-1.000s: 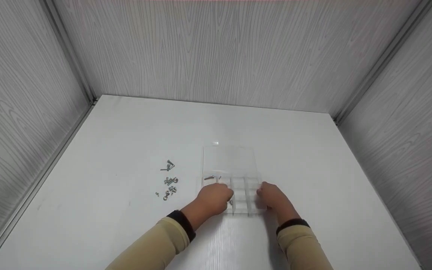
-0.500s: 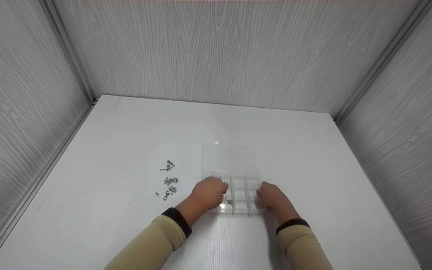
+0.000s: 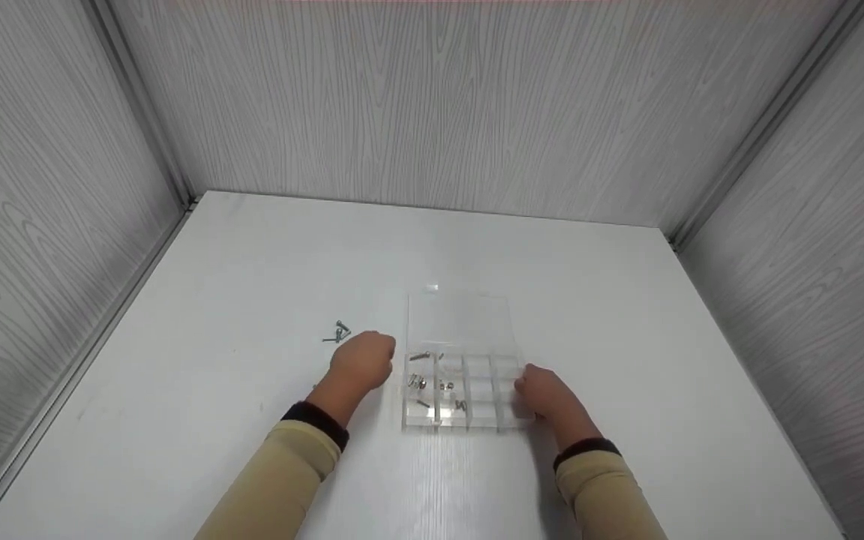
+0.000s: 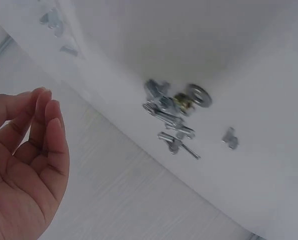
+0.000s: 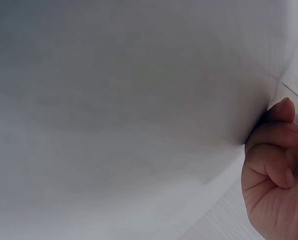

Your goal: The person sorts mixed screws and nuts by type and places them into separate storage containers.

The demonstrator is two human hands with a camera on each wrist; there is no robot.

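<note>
Head view: left hand [image 3: 363, 360] over loose screws [image 4: 176, 117], empty.

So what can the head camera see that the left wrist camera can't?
Only the head view shows the clear box with small screws in its left cells, its open lid, the right hand at the box's right side, both sleeves and the grey walls. Only the left wrist view shows the left hand's fingers, loosely bent and holding nothing, and the screw pile up close, with a washer in it. Both show the left hand above the white table.
</note>
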